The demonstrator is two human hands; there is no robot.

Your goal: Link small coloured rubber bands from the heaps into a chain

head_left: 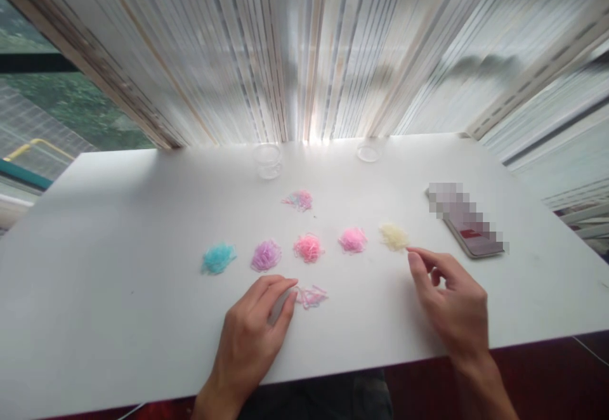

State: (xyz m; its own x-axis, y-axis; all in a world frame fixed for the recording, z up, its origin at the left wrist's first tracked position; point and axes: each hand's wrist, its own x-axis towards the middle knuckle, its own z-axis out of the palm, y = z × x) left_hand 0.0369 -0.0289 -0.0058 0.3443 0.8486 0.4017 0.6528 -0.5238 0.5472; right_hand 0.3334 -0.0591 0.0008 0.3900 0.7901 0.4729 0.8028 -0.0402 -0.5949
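Small piles of thin bands lie in a row on the white table: blue (218, 259), purple (266, 255), coral pink (309, 248), light pink (353, 240) and pale yellow (394, 236). A mixed pile (301, 201) sits behind the row, and a loose mixed pile (313, 297) in front. My left hand (259, 318) is at the left edge of the front pile, thumb and forefinger apart, nothing visible between them. My right hand (447, 293) is pinched at the lower right of the yellow pile; what its fingertips hold, if anything, is too small to name.
A clear round container (268, 161) and a clear lid or shallow dish (368, 151) stand near the table's back edge. A phone (466, 223) lies at the right. Striped curtains (304, 52) hang behind the white table (118, 318).
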